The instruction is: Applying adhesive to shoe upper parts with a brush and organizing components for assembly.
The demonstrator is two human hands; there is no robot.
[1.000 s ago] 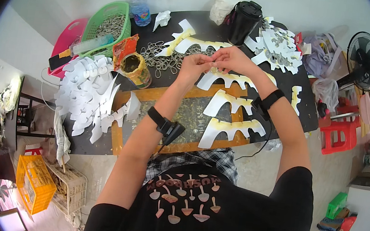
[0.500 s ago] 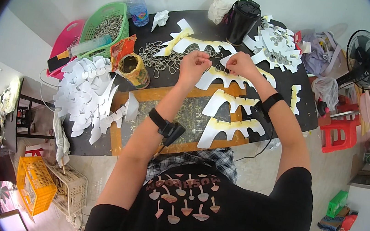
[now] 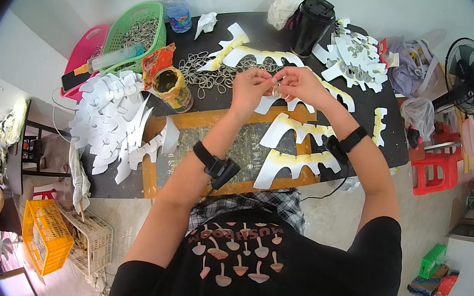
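Over the black table (image 3: 360,119) my left hand (image 3: 249,90) and my right hand (image 3: 302,87) meet with closed fingertips. A small oval metal ring (image 3: 277,89) shows between them, pinched by both. Just below my hands lies a white cut-out piece (image 3: 265,104) with arched notches, partly hidden by them. Two similar notched pieces with yellowish, glue-like edges, the upper cut-out (image 3: 279,131) and the lower cut-out (image 3: 275,166), lie nearer to me. Beside my left hand is a loose heap of metal rings (image 3: 204,77).
Left stand an open can (image 3: 176,93) with yellow-brown smears, a pile of white cut-outs (image 3: 104,117), a green basket (image 3: 161,35) of rings and a pink basket (image 3: 86,52). Behind are a bottle (image 3: 177,10) and a black tumbler (image 3: 312,30). Right is a fan (image 3: 468,76).
My right hand has moved left to meet my left hand, and the ring now shows between the fingertips. The left hand has barely shifted.
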